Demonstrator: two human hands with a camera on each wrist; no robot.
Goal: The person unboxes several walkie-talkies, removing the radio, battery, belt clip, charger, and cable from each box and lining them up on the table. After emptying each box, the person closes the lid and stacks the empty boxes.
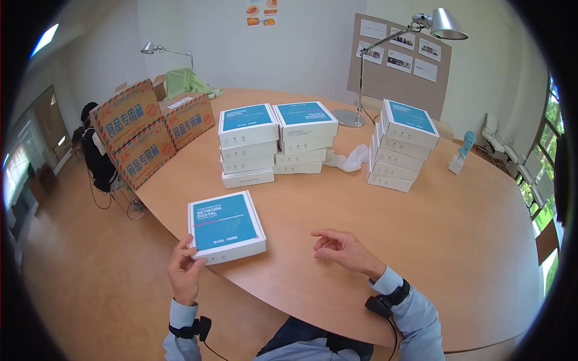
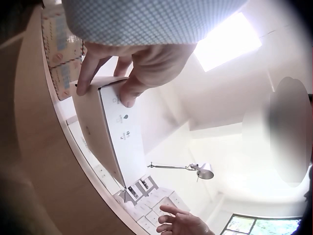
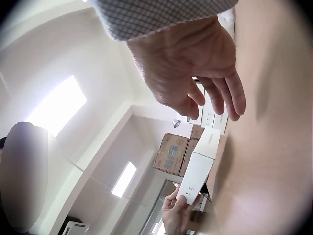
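A flat white box (image 1: pixel 224 225) with a blue "NETWORK DIGITAL" label lies at the table's near left edge. My left hand (image 1: pixel 185 271) grips its near left corner. In the left wrist view, the thumb (image 2: pixel 128 95) is on the white side with small printed icons, and fingers lie along other faces. To the right of the box, my right hand (image 1: pixel 343 248) hovers over the table with loosely bent fingers and nothing in them. The right wrist view shows the same hand (image 3: pixel 195 68) with its palm visible, apart from the box (image 3: pixel 195 176).
Behind stand stacks of similar boxes: a left stack (image 1: pixel 248 144), a middle stack (image 1: pixel 304 135) and a right stack (image 1: pixel 400 147). Crumpled white wrap (image 1: pixel 348 159) lies between the latter two. Also on the table are a desk lamp (image 1: pixel 361 78), brown cartons (image 1: pixel 144 159) and a blue bust (image 1: pixel 466 144).
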